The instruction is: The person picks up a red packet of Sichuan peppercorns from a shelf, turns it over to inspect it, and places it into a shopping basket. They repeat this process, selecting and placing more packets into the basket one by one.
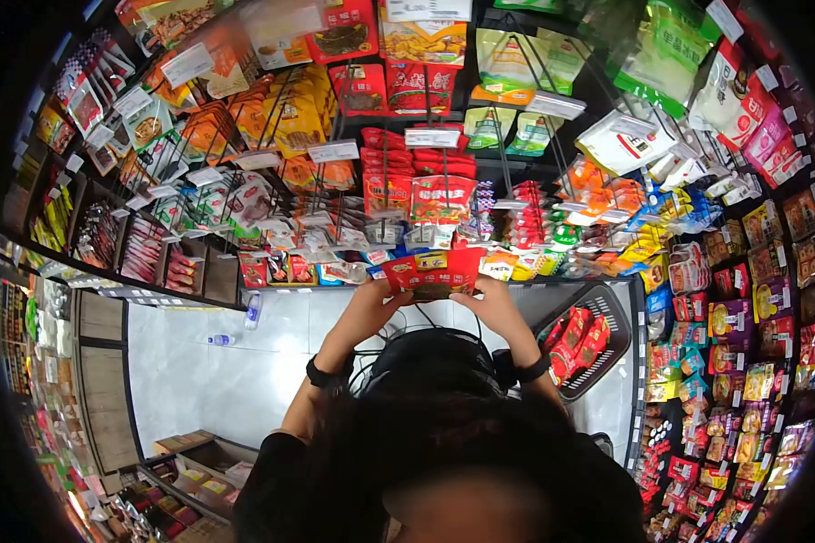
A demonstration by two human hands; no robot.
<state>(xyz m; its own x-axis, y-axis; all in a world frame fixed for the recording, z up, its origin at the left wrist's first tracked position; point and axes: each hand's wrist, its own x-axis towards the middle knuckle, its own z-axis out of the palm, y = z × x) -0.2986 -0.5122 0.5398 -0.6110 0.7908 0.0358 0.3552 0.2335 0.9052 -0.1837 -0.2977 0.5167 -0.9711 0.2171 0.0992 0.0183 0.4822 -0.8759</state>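
A red snack bag [433, 274] is stretched between my two hands, in front of the shelf and low in the aisle. My left hand [371, 308] pinches its left edge, and my right hand [496, 306] grips the right edge. Just beyond the bag, similar red packets [443, 200] hang from hooks on the rack. A dark basket [618, 330] stands on the floor to my right, with several red bags [575, 344] lying in it.
Hanging packets fill the rack ahead, including yellow bags [303, 113] and green bags [666, 54]. Shelves of packaged goods [733, 317] line the right side. On the pale floor [181, 380] at left are plastic bottles [254, 312]. Boxes [199, 489] sit behind at lower left.
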